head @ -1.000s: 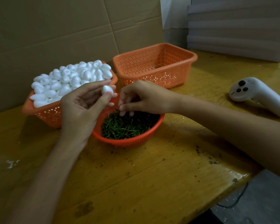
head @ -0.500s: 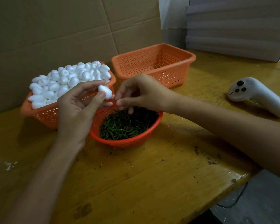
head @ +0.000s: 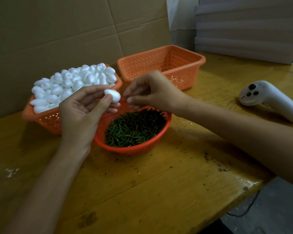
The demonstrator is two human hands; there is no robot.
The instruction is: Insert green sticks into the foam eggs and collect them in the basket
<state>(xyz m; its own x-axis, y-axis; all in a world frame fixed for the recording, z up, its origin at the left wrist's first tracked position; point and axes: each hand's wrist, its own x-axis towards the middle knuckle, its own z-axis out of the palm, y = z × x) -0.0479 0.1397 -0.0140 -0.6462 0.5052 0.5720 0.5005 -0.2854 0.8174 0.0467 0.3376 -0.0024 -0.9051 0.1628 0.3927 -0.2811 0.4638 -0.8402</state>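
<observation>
White foam eggs (head: 71, 85) heap an orange rectangular basket (head: 46, 119) at left. Left hand (head: 85, 112) pinches one white foam egg (head: 112, 96) at centre. Right hand (head: 150, 92) has fingertips pressed together beside it, contents unclear, above round orange bowl (head: 134, 149) of green sticks (head: 134, 127). Empty orange basket (head: 161, 65) sits behind.

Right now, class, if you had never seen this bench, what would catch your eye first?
Probably the white eggs heaped in the orange basket at back left. Next, the hands at centre: the left hand pinches one egg while the right hand closes in above the bowl of green sticks.
</observation>
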